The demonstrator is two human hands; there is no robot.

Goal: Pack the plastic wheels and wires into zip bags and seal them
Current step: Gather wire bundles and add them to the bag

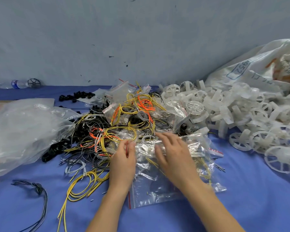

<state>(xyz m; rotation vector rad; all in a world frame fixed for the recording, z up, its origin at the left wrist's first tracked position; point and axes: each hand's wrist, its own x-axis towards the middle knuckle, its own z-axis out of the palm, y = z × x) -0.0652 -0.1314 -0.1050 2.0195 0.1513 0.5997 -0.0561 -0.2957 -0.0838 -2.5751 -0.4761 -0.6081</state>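
Observation:
A tangle of yellow, orange, black and white wires (117, 129) covers the middle of the blue table (251, 198). White plastic wheels (228, 114) are heaped to the right. My left hand (123, 162) pinches the red-striped mouth of a clear zip bag (166, 148) that holds wires. My right hand (172, 154) lies over that bag with its fingers spread and straight. Under the hands lie more clear zip bags (166, 193), some with yellow wires inside.
Crumpled clear plastic (22, 129) lies at the left. Small black parts (76, 96) sit behind the wires. A large white sack (258, 67) stands at the back right. A water bottle (18, 84) lies by the wall. A grey wire bundle (38, 195) is at front left.

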